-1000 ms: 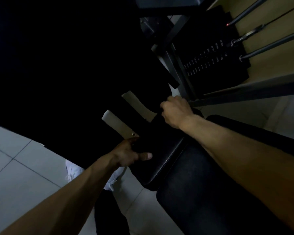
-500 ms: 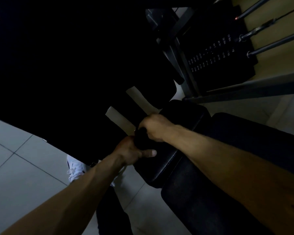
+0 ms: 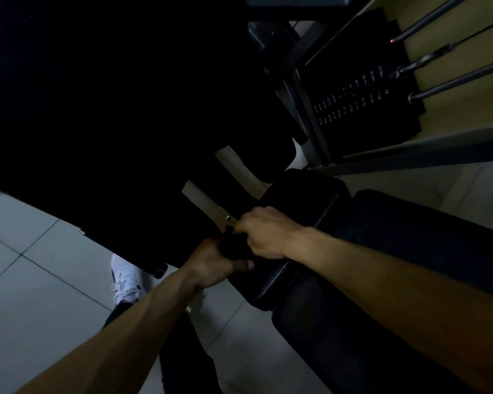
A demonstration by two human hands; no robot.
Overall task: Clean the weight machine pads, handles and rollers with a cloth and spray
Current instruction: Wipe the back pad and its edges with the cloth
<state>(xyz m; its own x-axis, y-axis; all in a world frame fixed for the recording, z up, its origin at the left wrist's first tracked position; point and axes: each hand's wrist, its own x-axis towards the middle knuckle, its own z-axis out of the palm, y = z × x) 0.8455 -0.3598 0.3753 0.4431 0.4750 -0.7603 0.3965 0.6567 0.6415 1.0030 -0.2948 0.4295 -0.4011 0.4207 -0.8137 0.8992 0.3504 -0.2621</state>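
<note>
- My left hand (image 3: 219, 265) sits at the near left corner of the small black padded cushion (image 3: 305, 220). Its fingers curl round that corner and the thumb lies flat along the cushion's edge.
- My right hand (image 3: 264, 234) is just beside the left one, almost touching it. It is closed into a fist on a dark cloth (image 3: 234, 245), which is bunched against the same corner.
- The picture is too dark for me to trace the cloth's edges or see how much of it hangs free.
- The small cushion butts against a long black upholstered pad (image 3: 396, 294), and my right forearm crosses above that pad.
- Two pale flat metal strips (image 3: 202, 200) run away from the cushion's far left side into deep shadow.
- The black weight stack with small white numbers (image 3: 362, 109) stands at upper right, well apart from both hands. Grey steel guide rods (image 3: 461, 78) rise out of it.
- The grey tiled floor (image 3: 26, 280) lies below on the left, with a white laced shoe (image 3: 125, 280) on it near my left forearm.
</note>
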